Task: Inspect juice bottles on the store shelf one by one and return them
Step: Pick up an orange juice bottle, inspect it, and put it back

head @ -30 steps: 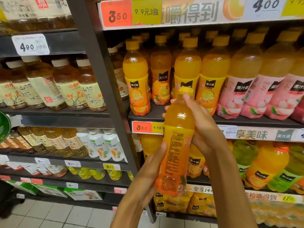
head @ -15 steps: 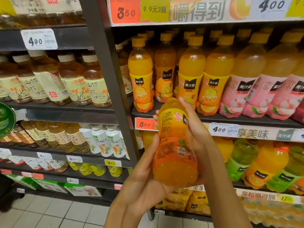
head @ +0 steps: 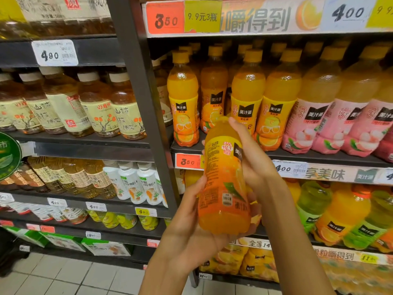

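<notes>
Orange bottle: one juice bottle (head: pixel 224 179) at centre frame, off the shelf, tilted with its neck toward the shelf and its base toward the camera.
Left hand: left hand (head: pixel 191 218) cups the base and lower side, fingers closed round it.
Right hand: right hand (head: pixel 253 158) wraps the upper body from the right, index finger over the shoulder; cap hidden.
Step in hand: judged to be inspection, back-label print turned into view.
Next move: return calls for righting the bottle and seating it in the gap in the orange row (head: pixel 244 99) on the dark shelf (head: pixel 319 156), upper centre.
Materials: clear smooth plastic, glossy wrap label, ridged yellow caps.
</notes>
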A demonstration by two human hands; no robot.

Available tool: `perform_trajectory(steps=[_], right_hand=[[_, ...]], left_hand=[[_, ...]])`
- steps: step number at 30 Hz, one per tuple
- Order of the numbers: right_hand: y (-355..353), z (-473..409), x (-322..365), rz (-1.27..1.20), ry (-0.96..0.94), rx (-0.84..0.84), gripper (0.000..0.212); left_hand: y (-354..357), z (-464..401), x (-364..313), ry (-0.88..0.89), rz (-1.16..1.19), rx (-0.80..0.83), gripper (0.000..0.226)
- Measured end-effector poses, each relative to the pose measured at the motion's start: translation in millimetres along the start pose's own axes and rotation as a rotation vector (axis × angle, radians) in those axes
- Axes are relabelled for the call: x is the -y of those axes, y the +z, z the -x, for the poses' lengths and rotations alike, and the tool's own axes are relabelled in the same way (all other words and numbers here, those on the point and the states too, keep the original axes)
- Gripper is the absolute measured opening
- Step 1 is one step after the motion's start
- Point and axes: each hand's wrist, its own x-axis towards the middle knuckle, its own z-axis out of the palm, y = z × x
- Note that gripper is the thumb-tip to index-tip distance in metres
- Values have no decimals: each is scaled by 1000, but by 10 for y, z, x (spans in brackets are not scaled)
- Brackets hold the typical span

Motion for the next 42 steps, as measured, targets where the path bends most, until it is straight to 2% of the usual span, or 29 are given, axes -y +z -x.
perform_trajectory(steps=[4,7,9,14,18,21,24,28,33,37,42], right_hand=[[-46,-42,73,83,-158,2,23],[-82,-3,119,245,-280,-7,47],[-90,23,134,330,-345,17,58],[-102,46,114,266,-382,85,53],[-123,86,168,412,-293,137,76],[-129,124,204,454,-326,176,65],[-114,194,166,528,-448,192,55],[-85,331,112,581,-544,332,63],[-93,406,136,557,-549,483,67],[-103,390,173,566,-528,538,69],[-113,332,224,506,-431,669,62]], left_hand=[[-137,-69,-21,122,-295,-236,63],[-192,-109,-59,231,-665,-377,60],[-197,-142,-16,278,-802,-411,59],[-247,-234,73,385,-948,-337,63],[-292,-268,97,438,-917,-286,57],[-306,-309,101,492,-942,-307,64],[-339,-377,121,538,-1031,-333,58],[-413,-445,162,650,-1077,-403,64],[-436,-490,48,721,-1194,-435,56],[-475,-463,-28,706,-1199,-399,58],[-524,-357,-59,528,-1199,-279,57]])
